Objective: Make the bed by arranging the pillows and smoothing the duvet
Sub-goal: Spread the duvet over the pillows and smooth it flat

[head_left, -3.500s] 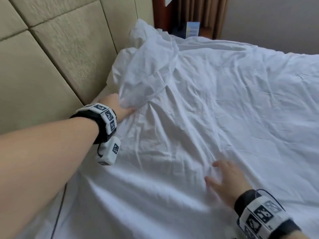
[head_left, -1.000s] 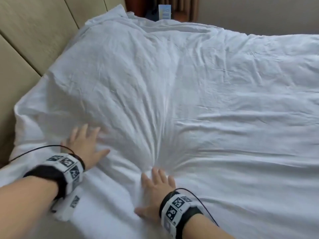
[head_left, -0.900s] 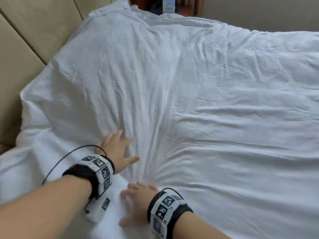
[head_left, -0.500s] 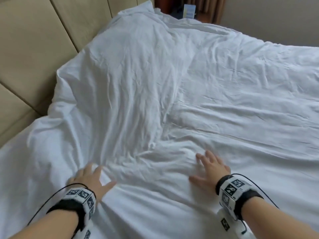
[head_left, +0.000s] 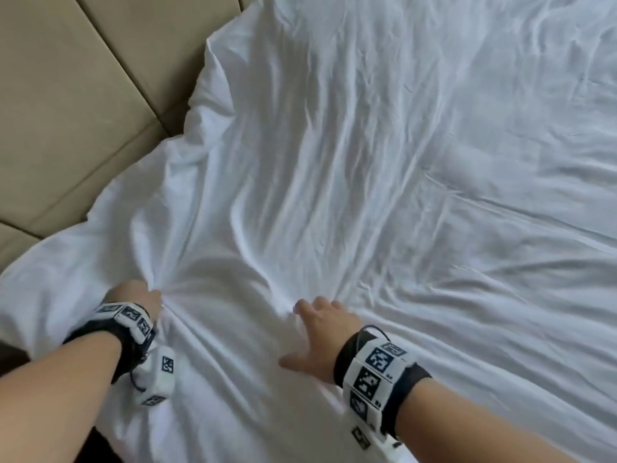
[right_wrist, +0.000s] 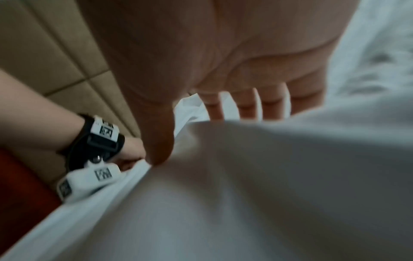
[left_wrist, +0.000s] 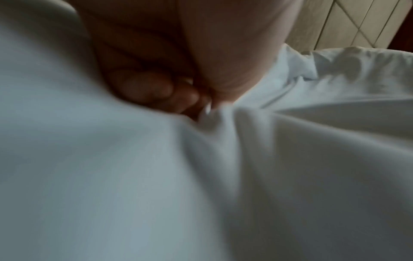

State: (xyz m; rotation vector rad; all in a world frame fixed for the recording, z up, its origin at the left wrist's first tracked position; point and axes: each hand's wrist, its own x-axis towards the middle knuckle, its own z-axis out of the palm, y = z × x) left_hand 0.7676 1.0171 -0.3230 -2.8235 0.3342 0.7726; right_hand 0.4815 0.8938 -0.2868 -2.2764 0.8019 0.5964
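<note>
A white, wrinkled duvet (head_left: 384, 168) covers the whole bed. A long raised hump under it by the headboard may be a pillow; no pillow shows bare. My left hand (head_left: 140, 295) grips a bunched fold of the duvet at the near left, and creases fan out from the fist. The left wrist view shows curled fingers (left_wrist: 145, 88) pinching the cloth (left_wrist: 214, 120). My right hand (head_left: 317, 332) lies flat on the duvet to the right of it, fingers spread and straight. Those straight fingers (right_wrist: 248, 104) press the cloth in the right wrist view.
A beige padded headboard (head_left: 66, 105) runs along the left side. The duvet's near left edge (head_left: 110, 429) hangs over a dark gap beside the bed. A dark reddish surface (right_wrist: 20, 185) shows below the left wrist in the right wrist view.
Half a second ago my left hand lay flat on the duvet; now it is closed round a fold. My right hand has slid nearer and left. The view has dropped closer.
</note>
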